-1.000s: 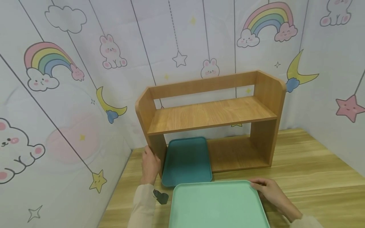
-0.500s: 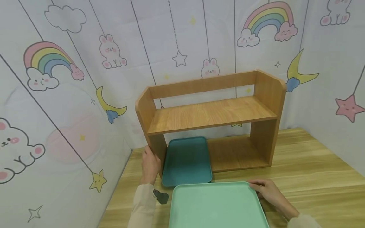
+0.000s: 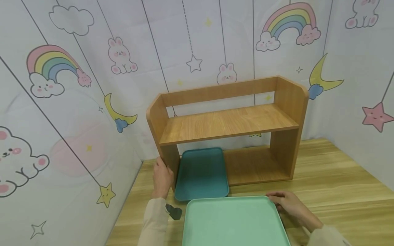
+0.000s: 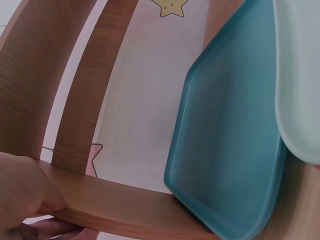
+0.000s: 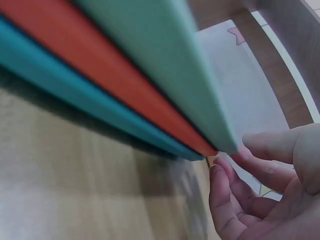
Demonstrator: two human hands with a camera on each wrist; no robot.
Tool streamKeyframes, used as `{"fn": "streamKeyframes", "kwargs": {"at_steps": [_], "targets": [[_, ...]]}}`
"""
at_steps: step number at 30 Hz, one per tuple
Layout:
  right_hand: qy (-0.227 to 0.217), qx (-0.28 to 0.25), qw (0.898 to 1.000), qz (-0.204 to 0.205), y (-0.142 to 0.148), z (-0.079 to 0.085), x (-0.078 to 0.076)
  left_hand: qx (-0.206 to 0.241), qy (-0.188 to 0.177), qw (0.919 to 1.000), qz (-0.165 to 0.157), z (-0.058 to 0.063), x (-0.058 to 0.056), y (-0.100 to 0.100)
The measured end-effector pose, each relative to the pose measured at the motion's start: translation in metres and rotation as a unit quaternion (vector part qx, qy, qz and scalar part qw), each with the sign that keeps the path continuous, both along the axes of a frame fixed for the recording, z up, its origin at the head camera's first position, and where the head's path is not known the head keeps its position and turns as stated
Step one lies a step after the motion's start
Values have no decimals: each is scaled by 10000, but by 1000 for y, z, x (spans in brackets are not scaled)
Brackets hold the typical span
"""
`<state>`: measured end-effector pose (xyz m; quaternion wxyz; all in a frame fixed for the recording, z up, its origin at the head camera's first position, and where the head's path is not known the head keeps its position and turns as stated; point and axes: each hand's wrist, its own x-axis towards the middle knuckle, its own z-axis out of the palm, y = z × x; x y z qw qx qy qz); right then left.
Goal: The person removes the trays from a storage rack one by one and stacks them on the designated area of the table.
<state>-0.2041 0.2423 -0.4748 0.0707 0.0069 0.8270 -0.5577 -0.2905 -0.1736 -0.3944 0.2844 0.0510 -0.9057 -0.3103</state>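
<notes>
In the head view my left hand (image 3: 163, 177) grips the front edge of the left side panel of a two-tier wooden shelf (image 3: 229, 124), thumb on one side and fingers on the other. Low in that shelf, at the left, lies a teal tray (image 3: 201, 174), its near end sticking out. In front, a mint green tray (image 3: 234, 220) tops a stack. The right wrist view shows an orange-red tray (image 5: 102, 65) and another teal tray (image 5: 100, 97) beneath it. At the stack's far right corner is my right hand (image 3: 289, 205), thumb and curled fingers around the mint tray's corner.
Wood-grain tabletop (image 3: 341, 191) extends to the right of the shelf and stack. A white cloth with cartoon prints (image 3: 197, 34) hangs behind and at both sides. A dark device (image 3: 173, 212) sits at the left cuff.
My right hand has shifted slightly left at the corner of the mint green tray, whose far edge sits marginally nearer. The left hand, shelf and teal tray in it are unmoved.
</notes>
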Motion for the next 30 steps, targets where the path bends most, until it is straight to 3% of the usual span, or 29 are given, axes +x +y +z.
{"fn": "streamKeyframes", "kwargs": {"at_steps": [5, 13, 20, 30], "targets": [[184, 101, 9997, -87, -2, 10, -8, 15, -45, 10000, 9, -1, -1, -1], [302, -352, 9989, -12, -18, 21, -22, 97, -199, 9998, 11, -1, -1, 0], [253, -900, 9956, 52, -43, 22, -38, 132, -305, 9994, -8, 0, -1, 0], [310, -1007, 9944, 46, -75, 24, -51, 93, -176, 9998, 57, 0, -1, 1]]}}
